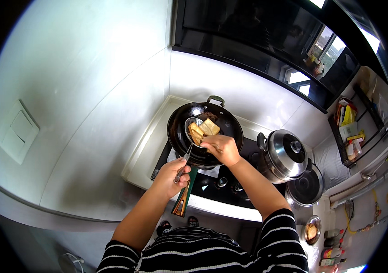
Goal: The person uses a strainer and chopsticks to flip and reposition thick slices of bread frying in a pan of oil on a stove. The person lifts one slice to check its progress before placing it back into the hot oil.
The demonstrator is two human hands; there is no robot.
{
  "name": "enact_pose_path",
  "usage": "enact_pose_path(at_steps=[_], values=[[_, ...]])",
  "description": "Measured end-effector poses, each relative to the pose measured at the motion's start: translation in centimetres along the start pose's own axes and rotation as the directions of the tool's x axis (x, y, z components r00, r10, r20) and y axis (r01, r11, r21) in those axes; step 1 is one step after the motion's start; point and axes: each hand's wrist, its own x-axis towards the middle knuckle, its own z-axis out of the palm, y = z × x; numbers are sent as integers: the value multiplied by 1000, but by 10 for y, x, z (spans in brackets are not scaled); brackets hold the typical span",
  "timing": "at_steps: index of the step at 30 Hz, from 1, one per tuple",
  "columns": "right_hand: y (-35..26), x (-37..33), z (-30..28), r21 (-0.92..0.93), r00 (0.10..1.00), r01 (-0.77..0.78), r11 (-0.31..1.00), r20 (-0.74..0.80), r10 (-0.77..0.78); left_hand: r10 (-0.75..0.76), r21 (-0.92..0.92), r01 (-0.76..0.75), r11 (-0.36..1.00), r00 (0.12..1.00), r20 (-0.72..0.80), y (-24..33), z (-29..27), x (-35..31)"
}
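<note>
A dark wok (pixel 175 134) sits on the stove. Inside its bowl is a round metal skimmer (pixel 188 152) carrying several golden-brown flat slices of food (pixel 209 128), perhaps tofu. My left hand (pixel 174 176) is closed around the skimmer's handle, just above the wok's long green-and-brown handle (pixel 182 200). Over the near right part of the wok, my right hand (pixel 223 149) is closed in a pinch beside the slices. Whatever thin thing its fingers may hold is too hard to make out. Dark bits lie at the wok's far side.
A lidded steel pot (pixel 281 157) stands right of the wok, with a dark pan (pixel 305 185) beyond it. Farther right are a metal bowl of browned food (pixel 312 231) and several bottles (pixel 332 252). A dark range hood (pixel 257 50) overhangs the back.
</note>
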Motion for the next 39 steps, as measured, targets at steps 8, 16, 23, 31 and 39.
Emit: enact_pose_path(at_steps=[8,16,23,31,39], values=[[8,-39,-14,458,799,-346,819,-313,513,10,1,-10,1000,1000,15,7,-26,-2],[26,-80,-18,148,752,-594,791,-245,611,3,104,0,995,1000,-26,5,-23,2],[14,-84,1,-173,958,-286,943,-58,280,3,158,11,987,996,-86,-5,-24,1],[25,-75,23,-332,978,23,943,201,47,30,135,-15,991,993,-111,-9,-19,-3],[29,-79,0,-329,984,5,944,171,55,32,123,-18,992,993,-113,-12,-29,-7]])
